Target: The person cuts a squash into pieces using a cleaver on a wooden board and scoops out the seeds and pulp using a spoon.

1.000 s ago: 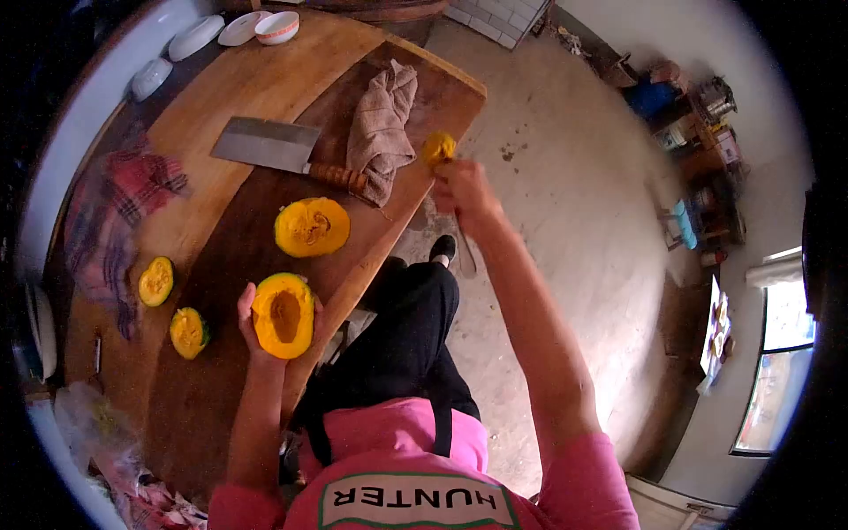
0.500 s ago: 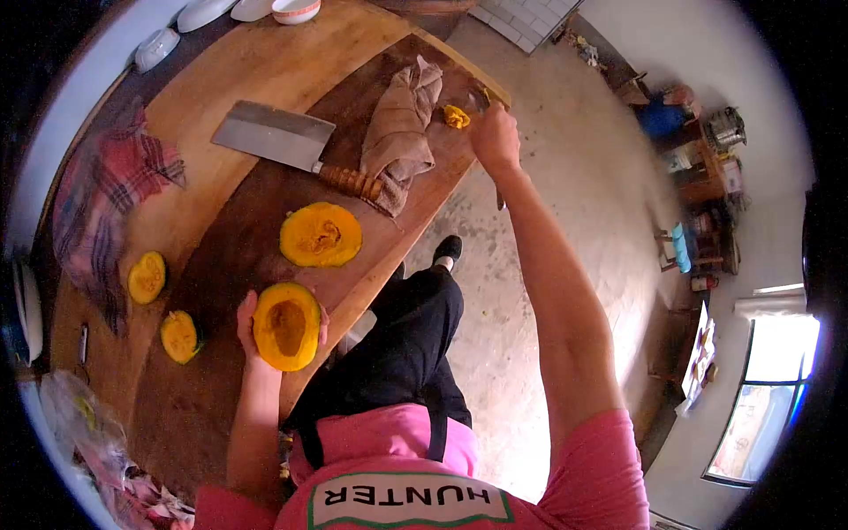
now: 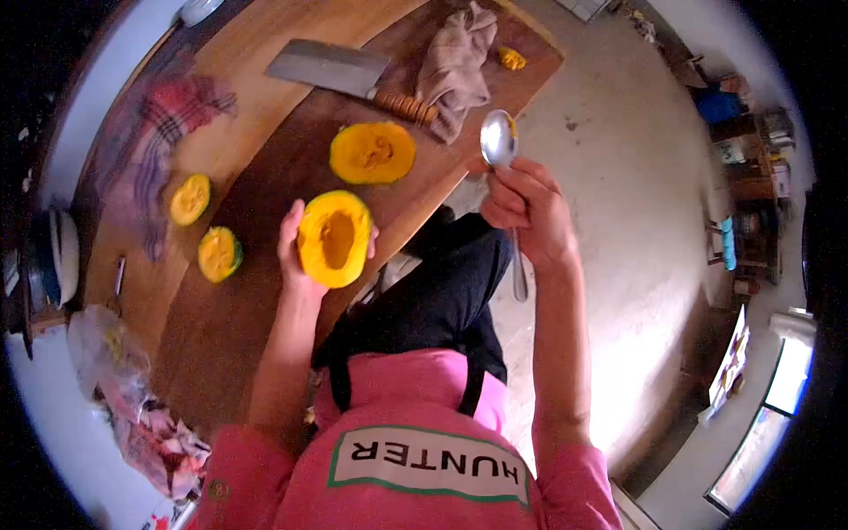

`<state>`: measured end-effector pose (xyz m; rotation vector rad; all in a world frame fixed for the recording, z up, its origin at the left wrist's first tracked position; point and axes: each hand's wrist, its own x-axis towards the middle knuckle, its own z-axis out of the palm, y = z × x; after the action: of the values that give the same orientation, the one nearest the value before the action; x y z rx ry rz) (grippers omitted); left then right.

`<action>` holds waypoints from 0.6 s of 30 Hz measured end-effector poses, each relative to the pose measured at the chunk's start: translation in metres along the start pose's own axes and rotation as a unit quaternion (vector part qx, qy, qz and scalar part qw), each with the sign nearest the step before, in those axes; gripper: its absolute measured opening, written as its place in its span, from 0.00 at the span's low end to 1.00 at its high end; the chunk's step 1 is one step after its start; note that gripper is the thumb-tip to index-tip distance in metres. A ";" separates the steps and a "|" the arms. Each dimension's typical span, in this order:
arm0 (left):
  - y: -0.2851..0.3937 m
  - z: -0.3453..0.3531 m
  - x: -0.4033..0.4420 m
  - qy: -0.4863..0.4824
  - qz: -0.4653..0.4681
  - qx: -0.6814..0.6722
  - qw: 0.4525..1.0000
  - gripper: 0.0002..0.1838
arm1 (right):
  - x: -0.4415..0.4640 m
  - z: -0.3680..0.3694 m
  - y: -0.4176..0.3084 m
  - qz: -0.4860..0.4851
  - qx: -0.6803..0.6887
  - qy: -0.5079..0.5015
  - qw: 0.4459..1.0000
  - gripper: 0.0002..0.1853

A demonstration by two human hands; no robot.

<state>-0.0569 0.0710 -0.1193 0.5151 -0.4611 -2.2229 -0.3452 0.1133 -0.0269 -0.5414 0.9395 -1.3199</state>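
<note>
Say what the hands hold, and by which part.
Left hand cups a hollowed pumpkin half by its rind; right hand grips a spoon by the handle, near its bowl.

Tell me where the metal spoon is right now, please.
In the head view, the metal spoon is right of centre, gripped in the right hand, its rounded end just below and right of the crumpled brownish cloth.

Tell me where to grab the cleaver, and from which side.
Take the cleaver by its ribbed handle, probably from the person's right: it lies flat, handle toward that side, blade away. The brown cloth lies close by the handle's end.
</note>
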 end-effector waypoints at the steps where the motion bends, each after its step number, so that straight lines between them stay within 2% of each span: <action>1: 0.001 0.003 -0.001 -0.023 0.013 0.049 0.998 0.45 | -0.012 -0.003 0.004 0.000 -0.003 0.011 1.000 0.12; 2: 0.004 0.015 -0.003 -0.035 -0.002 0.051 0.998 0.41 | -0.022 -0.009 0.011 0.004 0.002 0.028 1.000 0.12; 5: 0.007 0.042 -0.014 -0.031 -0.033 0.034 0.998 0.42 | -0.057 -0.020 0.020 0.001 -0.059 0.078 0.995 0.12; 9: 0.012 0.071 -0.023 -0.061 -0.016 0.072 0.995 0.44 | -0.094 -0.019 0.034 0.015 -0.108 0.143 0.984 0.13; 12: 0.009 0.094 -0.033 0.001 -0.002 0.077 0.997 0.49 | -0.114 -0.006 0.044 0.006 -0.117 0.122 0.986 0.13; 17: 0.000 0.111 -0.041 -0.052 0.024 0.092 0.994 0.50 | -0.135 0.027 0.046 0.002 -0.141 0.120 0.983 0.13; 18: 0.002 0.111 -0.037 -0.065 0.024 0.091 0.993 0.51 | -0.135 0.030 0.043 -0.002 -0.169 0.082 0.982 0.10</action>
<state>-0.0888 0.1159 -0.0160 0.4501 -0.7433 -2.1884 -0.2932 0.2471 -0.0092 -0.7021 1.3133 -1.2276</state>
